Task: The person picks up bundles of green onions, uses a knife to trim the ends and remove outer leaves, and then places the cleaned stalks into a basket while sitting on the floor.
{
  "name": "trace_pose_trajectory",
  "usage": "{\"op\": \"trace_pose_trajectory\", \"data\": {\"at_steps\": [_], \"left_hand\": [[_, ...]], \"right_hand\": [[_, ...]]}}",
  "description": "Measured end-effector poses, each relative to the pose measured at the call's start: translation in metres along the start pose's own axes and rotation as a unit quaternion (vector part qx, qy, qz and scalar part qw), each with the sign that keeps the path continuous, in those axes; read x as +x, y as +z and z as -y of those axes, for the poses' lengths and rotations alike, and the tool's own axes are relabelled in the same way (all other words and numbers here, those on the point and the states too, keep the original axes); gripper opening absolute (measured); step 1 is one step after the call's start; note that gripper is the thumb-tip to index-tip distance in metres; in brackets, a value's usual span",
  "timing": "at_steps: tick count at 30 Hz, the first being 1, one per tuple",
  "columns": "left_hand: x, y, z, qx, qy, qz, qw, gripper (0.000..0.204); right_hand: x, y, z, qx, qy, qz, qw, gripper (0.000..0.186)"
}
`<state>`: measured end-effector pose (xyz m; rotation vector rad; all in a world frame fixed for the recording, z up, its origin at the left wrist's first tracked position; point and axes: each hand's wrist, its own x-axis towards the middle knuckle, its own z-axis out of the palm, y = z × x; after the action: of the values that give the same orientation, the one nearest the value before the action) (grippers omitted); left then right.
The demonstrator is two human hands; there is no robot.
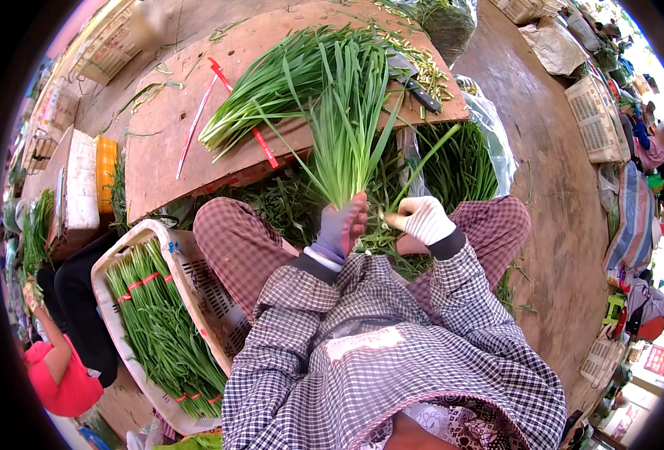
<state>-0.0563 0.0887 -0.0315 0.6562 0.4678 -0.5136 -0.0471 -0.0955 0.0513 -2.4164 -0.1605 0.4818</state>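
My left hand, in a greyish purple fingerless glove, is closed round the base of a bunch of garlic chives, whose leaves fan out over the board. Close beside it, my right hand, in a white glove with bare fingertips, pinches a single green stalk that slants up to the right. A larger heap of chives lies on the wooden board beyond my hands. Under that heap runs a red strap. A knife with a black handle rests among cut stem ends.
Loose leaves lie below the board's near edge. A plastic bag of chives stands at the right. To my left, a white crate holds red-tied bundles. A person in a red top sits at the far left.
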Motion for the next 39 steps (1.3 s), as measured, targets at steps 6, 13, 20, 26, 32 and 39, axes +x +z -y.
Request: {"op": "trace_pose_trajectory", "data": {"at_steps": [6, 13, 20, 26, 32, 39], "left_hand": [[-0.003, 0.007, 0.003, 0.057, 0.052, -0.042, 0.996, 0.023], [-0.002, 0.013, 0.01, 0.117, 0.065, -0.074, 0.988, 0.015], [0.003, 0.002, 0.01, -0.039, 0.016, 0.008, 0.999, 0.033], [-0.002, 0.001, 0.0, -0.126, -0.031, 0.084, 0.988, 0.038], [0.016, -0.029, 0.023, -0.05, 0.07, 0.21, 0.974, 0.034], [-0.002, -0.004, -0.001, -0.098, 0.001, 0.066, 0.993, 0.044]], "right_hand": [[0.022, 0.017, 0.022, 0.029, -0.124, -0.16, 0.979, 0.024], [0.077, 0.03, 0.035, -0.101, -0.063, -0.118, 0.986, 0.047], [0.077, 0.032, 0.023, 0.164, -0.004, -0.072, 0.984, 0.028], [0.064, 0.028, 0.026, 0.315, 0.063, -0.087, 0.943, 0.017], [0.032, 0.05, 0.047, 0.191, -0.176, -0.072, 0.963, 0.012], [0.012, 0.026, 0.07, 0.242, -0.182, -0.091, 0.949, 0.008]]}}
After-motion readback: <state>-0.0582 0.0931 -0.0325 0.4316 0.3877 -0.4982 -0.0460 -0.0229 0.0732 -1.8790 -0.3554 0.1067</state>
